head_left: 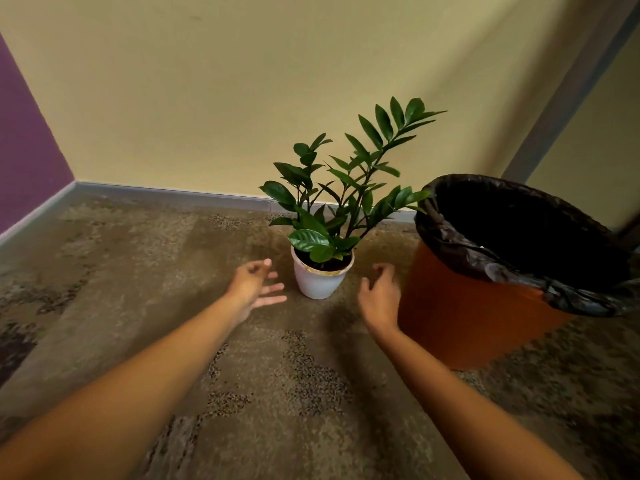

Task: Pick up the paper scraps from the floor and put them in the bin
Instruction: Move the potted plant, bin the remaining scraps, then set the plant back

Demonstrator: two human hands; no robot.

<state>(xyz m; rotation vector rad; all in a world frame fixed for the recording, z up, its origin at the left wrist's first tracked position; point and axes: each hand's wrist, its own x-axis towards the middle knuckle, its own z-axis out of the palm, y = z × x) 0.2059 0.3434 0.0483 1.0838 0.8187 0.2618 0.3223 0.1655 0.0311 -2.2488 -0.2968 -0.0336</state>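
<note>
- The carpeted floor (138, 271) around and ahead of both hands shows no paper scraps. The gathering step looks finished or paused, with the hands now turned to the plant. Any next move calls for checking for scraps, perhaps behind the pot, where the view is blocked.
- The orange bin (467, 323), with its black liner (450, 244), stands upright just right of the right hand. Its mouth is dark, so I cannot tell what lies inside.
- A leafy potted plant (346, 188) in a white pot (318, 285) sits between the two hands, slightly beyond them.
- The left hand (254, 282) is spread with straight fingers just left of the pot. It holds nothing and does not appear to touch it.
- The right hand (379, 296) hangs loosely curled between pot and bin, empty as far as shows, close to the bin wall.
</note>
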